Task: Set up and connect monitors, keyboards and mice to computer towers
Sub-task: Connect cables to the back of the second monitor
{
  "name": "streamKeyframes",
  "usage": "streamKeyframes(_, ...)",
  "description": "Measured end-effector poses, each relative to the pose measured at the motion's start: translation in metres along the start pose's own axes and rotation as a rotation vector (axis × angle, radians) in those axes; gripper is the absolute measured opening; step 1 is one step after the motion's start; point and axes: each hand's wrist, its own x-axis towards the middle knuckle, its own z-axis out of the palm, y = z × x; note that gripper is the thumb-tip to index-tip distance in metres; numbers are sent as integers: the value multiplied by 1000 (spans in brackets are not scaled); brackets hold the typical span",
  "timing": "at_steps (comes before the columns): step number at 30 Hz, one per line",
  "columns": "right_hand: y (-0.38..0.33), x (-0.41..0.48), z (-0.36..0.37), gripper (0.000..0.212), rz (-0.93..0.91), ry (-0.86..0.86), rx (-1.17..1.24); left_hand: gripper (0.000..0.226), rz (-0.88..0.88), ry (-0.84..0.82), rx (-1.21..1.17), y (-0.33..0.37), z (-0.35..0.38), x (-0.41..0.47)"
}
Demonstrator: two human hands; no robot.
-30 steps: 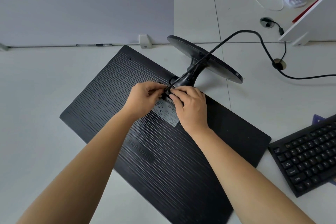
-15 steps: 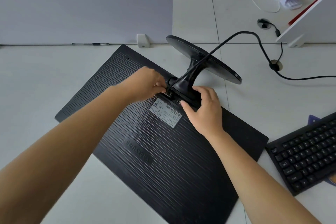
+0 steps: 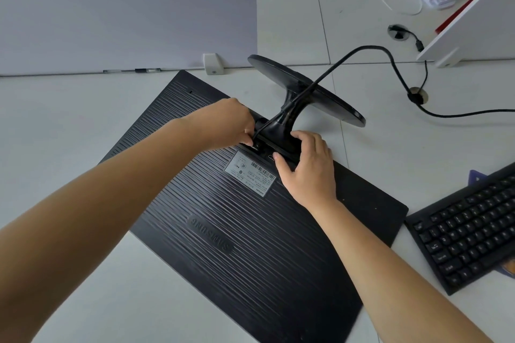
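Now | left grip (image 3: 231, 125) pinches cable (image 3: 373, 47) | right grip (image 3: 309, 170) clasps stand neck (image 3: 288, 111)

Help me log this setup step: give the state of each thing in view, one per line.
monitor: face down on the desk, back up.
stand: attached to the monitor, base tilted in the air.
black cable: end pinched by the left hand at the monitor's back; whether it is plugged in is hidden.
right hand: grips the stand where it meets the monitor.
keyboard: flat on the desk, untouched.
white cable: plug end loose on the desk.
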Motion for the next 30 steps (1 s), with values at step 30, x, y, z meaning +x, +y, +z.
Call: streamKeyframes(30,-27,11,25,13,-129,170,103,16,34,317,-208,-3,30,-19)
